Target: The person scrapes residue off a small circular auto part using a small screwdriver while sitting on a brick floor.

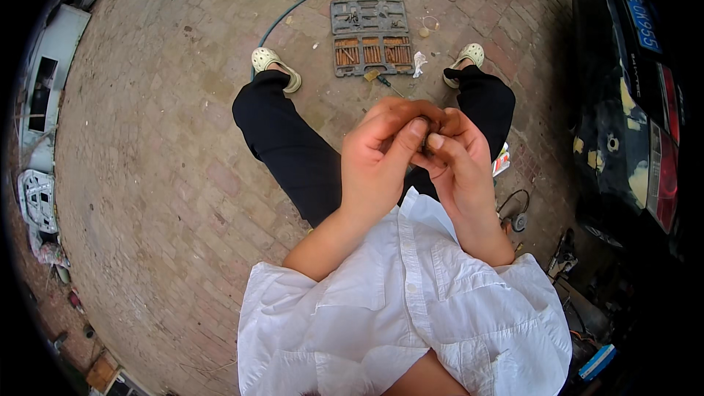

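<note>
In front of my lap, my left hand and my right hand meet, fingers curled and thumbs pressed close together. Between the fingertips is a small dark, dirty-looking piece; the fingers cover most of it, and its kind cannot be made out. Beyond the hands, an open grey tool case lies on the paving between my feet. Rusty rod-shaped bits fill its near half. At the case's near edge lies a screwdriver-like tool with a dark handle.
A blue-green hose curves behind the case. Crumpled white paper lies to the case's right. The rear of a dark car with patchy paint stands at the right. Metal panels line the left edge. A blue box sits at lower right.
</note>
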A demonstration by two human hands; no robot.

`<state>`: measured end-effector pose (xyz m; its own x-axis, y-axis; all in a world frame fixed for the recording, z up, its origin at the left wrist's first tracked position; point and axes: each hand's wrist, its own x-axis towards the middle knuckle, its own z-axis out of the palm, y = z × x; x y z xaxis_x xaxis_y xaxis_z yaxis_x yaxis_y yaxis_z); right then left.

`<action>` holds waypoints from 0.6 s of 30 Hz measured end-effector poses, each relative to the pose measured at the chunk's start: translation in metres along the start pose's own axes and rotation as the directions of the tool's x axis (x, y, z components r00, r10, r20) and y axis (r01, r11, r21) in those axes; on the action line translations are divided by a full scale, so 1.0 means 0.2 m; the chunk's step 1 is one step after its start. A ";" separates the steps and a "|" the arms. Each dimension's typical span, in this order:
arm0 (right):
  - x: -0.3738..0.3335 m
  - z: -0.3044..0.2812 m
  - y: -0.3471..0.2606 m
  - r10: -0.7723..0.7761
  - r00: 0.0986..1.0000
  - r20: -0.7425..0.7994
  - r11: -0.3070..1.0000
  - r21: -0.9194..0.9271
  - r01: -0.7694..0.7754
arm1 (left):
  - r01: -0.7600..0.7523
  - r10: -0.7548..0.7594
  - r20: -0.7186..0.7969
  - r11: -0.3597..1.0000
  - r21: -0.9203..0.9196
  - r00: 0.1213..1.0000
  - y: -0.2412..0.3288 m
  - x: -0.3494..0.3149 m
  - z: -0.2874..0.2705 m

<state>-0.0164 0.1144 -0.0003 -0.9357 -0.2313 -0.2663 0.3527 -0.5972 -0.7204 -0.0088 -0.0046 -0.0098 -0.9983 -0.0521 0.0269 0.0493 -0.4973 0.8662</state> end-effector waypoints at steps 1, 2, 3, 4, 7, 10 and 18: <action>0.00 -0.01 0.01 0.003 1.000 0.008 1.000 0.018 -0.004 | -0.008 0.008 0.005 1.000 0.006 1.000 -0.01 0.00 0.00; 0.00 -0.01 0.01 0.007 1.000 0.015 0.999 0.036 -0.007 | -0.016 0.016 0.009 1.000 0.012 1.000 -0.01 0.00 0.00; 0.00 -0.01 0.02 -0.003 1.000 -0.001 1.000 0.028 0.003 | 0.015 -0.015 0.001 1.000 -0.020 1.000 -0.01 0.00 0.00; 0.00 -0.01 0.02 -0.013 1.000 -0.017 1.000 0.019 0.013 | 0.045 -0.045 -0.006 0.998 -0.052 0.999 0.00 0.00 0.01; -0.01 0.00 0.04 -0.013 0.998 -0.065 0.999 0.044 0.016 | 0.080 -0.082 -0.012 0.992 -0.093 0.997 -0.03 0.00 0.00; -0.01 0.00 0.04 0.018 0.996 -0.082 0.996 0.085 -0.011 | 0.063 -0.067 -0.018 0.986 -0.154 0.998 -0.07 0.00 -0.01; 0.00 0.00 0.03 0.030 0.998 -0.049 0.999 0.043 -0.028 | 0.014 -0.016 -0.060 0.999 -0.033 0.998 -0.04 -0.01 0.02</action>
<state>-0.0152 0.1114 -0.0045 -0.9241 -0.2113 -0.3184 0.3783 -0.6229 -0.6847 -0.0074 0.0021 -0.0146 -0.9953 -0.0959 -0.0165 0.0366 -0.5264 0.8495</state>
